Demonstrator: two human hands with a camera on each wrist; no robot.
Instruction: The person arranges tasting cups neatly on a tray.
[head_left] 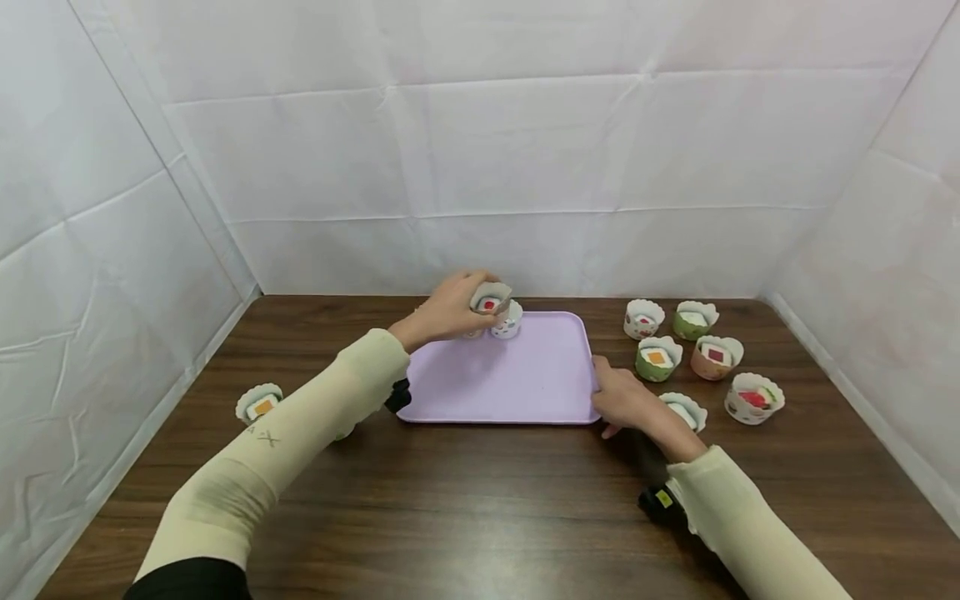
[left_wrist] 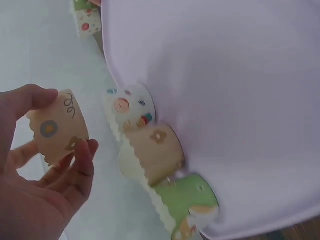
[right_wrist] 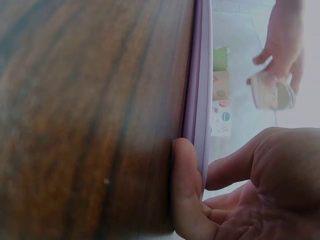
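Pinching tan paper cup (left_wrist: 60, 127) between thumb and fingers of left hand (head_left: 450, 310); gripping lilac tray (head_left: 498, 383) by right rim, near front corner, with right hand (head_left: 626, 398). Working over brown wood-grain table (head_left: 480, 517). Lying on it with long axis running left to right: tray. Grouped to right of tray: six cups (head_left: 717, 362), one partly hidden by right arm. Lined up along tray's far rim: white cup (left_wrist: 137, 112), second tan cup (left_wrist: 160, 155), green cup (left_wrist: 190, 200). Holding pinched cup over tray's far side, near that row, roughly upright, mouth up, base down. Showing inside: white piece with red centre (head_left: 490, 306).
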